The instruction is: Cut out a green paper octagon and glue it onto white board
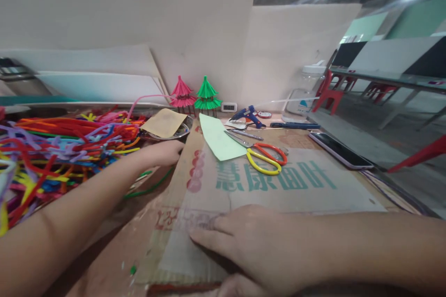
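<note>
Our left hand (166,152) is near the dish (188,126), and we can't tell if it holds anything. Our right hand (252,246) lies on the cardboard (156,253), fingers loose and stretched out. A green fuzzy stick (150,191) bends near our left hand.

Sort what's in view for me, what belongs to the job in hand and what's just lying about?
Likely part of the job:
printed board, under the right hand
green strip, near the left hand
pile of coloured strips
scissors
glue gun

Likely just lying about:
phone
clear bottle
small digital display
</note>
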A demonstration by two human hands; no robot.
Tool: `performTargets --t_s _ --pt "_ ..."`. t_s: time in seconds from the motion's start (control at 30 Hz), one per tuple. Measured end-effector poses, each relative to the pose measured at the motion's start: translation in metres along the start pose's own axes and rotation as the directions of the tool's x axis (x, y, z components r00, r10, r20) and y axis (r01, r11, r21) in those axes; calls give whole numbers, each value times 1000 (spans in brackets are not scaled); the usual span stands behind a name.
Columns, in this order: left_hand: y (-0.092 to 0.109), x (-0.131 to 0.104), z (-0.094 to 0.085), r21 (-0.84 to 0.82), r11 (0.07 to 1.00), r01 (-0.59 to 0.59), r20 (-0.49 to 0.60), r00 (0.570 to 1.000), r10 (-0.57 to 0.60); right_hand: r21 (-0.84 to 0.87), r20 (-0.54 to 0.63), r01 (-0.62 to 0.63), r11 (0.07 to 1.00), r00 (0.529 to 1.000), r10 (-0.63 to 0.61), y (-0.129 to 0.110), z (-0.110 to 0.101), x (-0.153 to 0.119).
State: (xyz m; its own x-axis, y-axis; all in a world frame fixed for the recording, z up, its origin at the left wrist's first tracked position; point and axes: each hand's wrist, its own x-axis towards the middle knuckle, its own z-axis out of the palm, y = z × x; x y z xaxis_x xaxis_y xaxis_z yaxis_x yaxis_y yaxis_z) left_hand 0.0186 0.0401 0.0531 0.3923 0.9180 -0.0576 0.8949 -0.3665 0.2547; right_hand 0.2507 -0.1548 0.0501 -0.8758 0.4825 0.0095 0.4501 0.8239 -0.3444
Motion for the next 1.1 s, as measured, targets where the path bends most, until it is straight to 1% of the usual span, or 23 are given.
performTargets --t_s 0.07,0.1,0.17,0.23,0.3,0.37,0.4,0.47,0.57,0.63,0.7,0.77,0.8,0.87,0.9,0.97,1.0,1.07,1.1 --pt "-7 4 -15 92 996 17 77 997 -24 56 34 2 998 999 -4 6 3 2" --pt "-7 5 -21 136 990 21 86 996 -33 63 42 10 998 999 -13 9 5 3" --pt "-1 5 -24 192 981 5 33 999 -11 40 40 42 998 998 -43 14 8 5" --pt "12 5 -17 209 977 -43 -31 998 51 -2 39 66 998 997 -66 16 12 6" --pt "26 8 -1 213 971 -107 -88 988 128 -33 41 78 996 996 -76 17 14 8" --pt "31 16 16 234 961 -149 -145 972 186 -45 46 84 995 996 -82 16 14 8" --pt "30 21 23 246 958 -149 -177 965 196 -55 48 87 995 995 -84 16 13 8" --pt "19 32 31 253 957 -142 -231 952 202 -96 25 92 991 996 -90 16 9 9" --pt "-5 46 26 249 959 -136 -260 944 201 -190 -87 129 973 985 -148 20 1 19" --pt "-19 48 18 264 955 -136 -243 949 202 -230 -161 177 957 963 -217 26 -5 36" --pt "-27 45 12 298 943 -146 -212 953 215 -249 -217 226 942 934 -282 35 -8 61" --pt "-31 41 9 342 928 -146 -194 956 221 -267 -251 281 922 903 -348 46 -6 89" --pt "-32 39 9 361 923 -135 -194 957 216 -280 -229 306 910 899 -373 50 -4 102" --pt "-35 38 12 383 918 -102 -204 960 191 -265 -214 294 918 911 -353 58 2 122" --pt "-36 38 13 386 919 -84 -211 962 177 -239 -227 275 931 917 -329 61 5 127" --pt "-38 40 15 382 923 -55 -230 961 153 -170 -306 241 956 909 -283 63 6 130" --pt "-39 40 15 378 925 -43 -245 959 145 -138 -365 236 962 891 -271 62 4 129" --pt "-39 40 13 373 928 -20 -289 948 136 -90 -480 244 966 839 -257 60 -3 122" --pt "-39 40 11 370 929 -8 -316 939 134 -72 -518 240 968 820 -242 58 -7 119"
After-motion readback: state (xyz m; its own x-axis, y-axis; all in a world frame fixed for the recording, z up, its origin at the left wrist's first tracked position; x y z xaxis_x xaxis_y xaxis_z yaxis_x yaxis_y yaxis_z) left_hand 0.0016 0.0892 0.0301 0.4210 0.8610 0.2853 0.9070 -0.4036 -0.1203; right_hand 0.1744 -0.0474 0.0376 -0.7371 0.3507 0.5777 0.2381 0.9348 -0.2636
